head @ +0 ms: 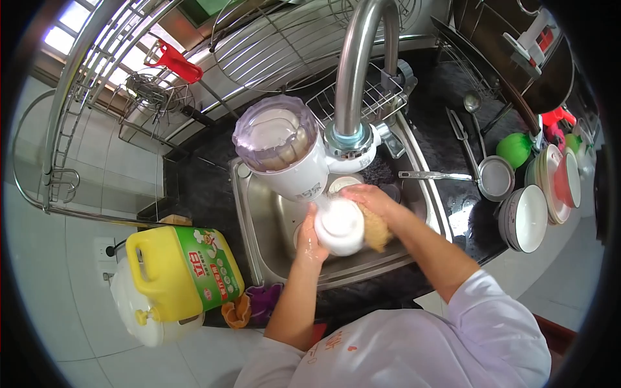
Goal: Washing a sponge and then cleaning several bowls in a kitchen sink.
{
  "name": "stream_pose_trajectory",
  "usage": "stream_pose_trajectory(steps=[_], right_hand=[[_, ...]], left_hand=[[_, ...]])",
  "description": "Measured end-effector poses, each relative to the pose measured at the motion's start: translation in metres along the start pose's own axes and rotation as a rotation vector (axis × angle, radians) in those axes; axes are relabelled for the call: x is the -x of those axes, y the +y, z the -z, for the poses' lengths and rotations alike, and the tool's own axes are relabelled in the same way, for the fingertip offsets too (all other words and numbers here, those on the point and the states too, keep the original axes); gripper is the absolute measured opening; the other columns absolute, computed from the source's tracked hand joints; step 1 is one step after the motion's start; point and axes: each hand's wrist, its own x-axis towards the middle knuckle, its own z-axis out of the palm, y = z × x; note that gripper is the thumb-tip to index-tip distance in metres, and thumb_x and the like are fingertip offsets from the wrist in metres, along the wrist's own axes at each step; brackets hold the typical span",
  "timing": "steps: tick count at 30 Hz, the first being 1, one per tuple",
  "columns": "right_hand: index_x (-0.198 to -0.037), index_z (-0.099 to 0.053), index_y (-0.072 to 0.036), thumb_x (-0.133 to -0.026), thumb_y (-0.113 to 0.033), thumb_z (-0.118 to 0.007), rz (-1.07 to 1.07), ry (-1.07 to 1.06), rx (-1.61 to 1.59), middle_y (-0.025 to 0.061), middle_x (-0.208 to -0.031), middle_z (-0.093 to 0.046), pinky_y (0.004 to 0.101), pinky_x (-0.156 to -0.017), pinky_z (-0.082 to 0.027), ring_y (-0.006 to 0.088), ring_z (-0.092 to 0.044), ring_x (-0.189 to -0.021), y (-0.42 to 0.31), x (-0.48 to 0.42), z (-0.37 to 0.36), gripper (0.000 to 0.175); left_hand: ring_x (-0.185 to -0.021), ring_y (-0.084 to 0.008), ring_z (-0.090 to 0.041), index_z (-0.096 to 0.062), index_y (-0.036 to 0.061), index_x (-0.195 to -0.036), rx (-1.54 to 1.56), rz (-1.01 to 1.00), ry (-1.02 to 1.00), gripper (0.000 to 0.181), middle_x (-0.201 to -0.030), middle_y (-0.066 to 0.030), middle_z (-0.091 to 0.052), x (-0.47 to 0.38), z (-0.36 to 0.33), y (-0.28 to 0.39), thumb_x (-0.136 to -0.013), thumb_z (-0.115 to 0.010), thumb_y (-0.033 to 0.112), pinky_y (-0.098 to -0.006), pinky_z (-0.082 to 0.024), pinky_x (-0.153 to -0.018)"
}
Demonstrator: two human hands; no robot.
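Note:
My left hand [310, 237] grips the left side of a white bowl [339, 227], which appears bottom up over the sink [276, 252]. Pressed to the bowl's right side is a tan scrubbing cloth or sponge [377, 232], held by my right hand [371, 200]. Water falls onto the bowl from the white faucet-mounted water filter [296, 182] on the steel faucet [351, 77]. Another white dish [344, 183] lies in the sink just behind my right hand, partly hidden by the filter.
A yellow detergent jug [165, 276] stands left of the sink, near orange and purple cloths [264, 300]. Along the right counter are stacked bowls [524, 218], a small long-handled pan [496, 177] and a ladle [473, 103]. A wire rack [271, 43] stands behind the sink.

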Motion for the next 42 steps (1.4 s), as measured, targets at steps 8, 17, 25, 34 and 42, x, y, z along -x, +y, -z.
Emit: stream_pose_trajectory(steps=[8, 17, 25, 34, 42], right_hand=[[-0.101, -0.062, 0.000, -0.085, -0.038, -0.053, 0.049, 0.163, 0.624, 0.0193, -0.093, -0.062, 0.0354, -0.081, -0.045, 0.0311, -0.060, -0.084, -0.031, -0.007, -0.034, 0.041], [-0.129, -0.040, -0.006, -0.078, -0.013, -0.055, 0.804, 0.386, 1.010, 0.0158, -0.135, -0.031, 0.0465, -0.093, -0.037, 0.0403, -0.036, -0.118, 0.003, 0.042, -0.084, 0.053], [-0.119, -0.051, -0.005, -0.080, -0.022, -0.055, 0.843, 0.439, 1.067, 0.0165, -0.135, -0.035, 0.0461, -0.093, -0.037, 0.0395, -0.036, -0.121, -0.006, 0.044, -0.098, 0.043], [-0.117, -0.049, 0.002, -0.076, -0.014, -0.061, 0.416, 0.256, 0.732, 0.0208, -0.130, -0.034, 0.0398, -0.097, -0.034, 0.0386, -0.037, -0.118, -0.029, -0.003, -0.022, 0.045], [-0.131, -0.040, -0.002, -0.078, -0.012, -0.067, 0.408, 0.016, 0.233, 0.0140, -0.125, -0.048, 0.0299, -0.093, -0.040, 0.0177, -0.049, -0.110, -0.004, 0.006, -0.009, 0.061]], left_hand=[[-0.099, -0.0246, -0.058, -0.052, 0.0037, -0.112, 0.027, 0.002, 0.048, 0.037, -0.110, -0.0117, -0.059, -0.003, -0.009, 0.011, -0.090, -0.048, 0.032, -0.0409, -0.048, -0.085], [-0.100, -0.0272, -0.057, -0.057, 0.0063, -0.109, 0.285, -0.239, 0.242, 0.035, -0.110, -0.0112, -0.059, -0.009, -0.016, 0.007, -0.090, -0.038, 0.029, -0.0434, -0.047, -0.088], [-0.105, -0.0261, -0.054, -0.053, 0.0081, -0.112, 0.220, -0.316, 0.077, 0.040, -0.113, -0.0077, -0.056, -0.011, -0.014, 0.008, -0.090, -0.034, 0.034, -0.0413, -0.043, -0.091], [-0.107, -0.0282, -0.054, -0.055, 0.0074, -0.113, 0.348, -0.238, 0.101, 0.039, -0.115, -0.0095, -0.057, 0.003, -0.011, -0.011, -0.090, -0.037, 0.033, -0.0461, -0.042, -0.094], [-0.108, -0.0278, -0.052, -0.053, 0.0071, -0.113, 0.475, -0.174, 0.199, 0.035, -0.116, -0.0092, -0.055, -0.007, -0.024, -0.008, -0.090, -0.035, 0.026, -0.0483, -0.040, -0.095]])
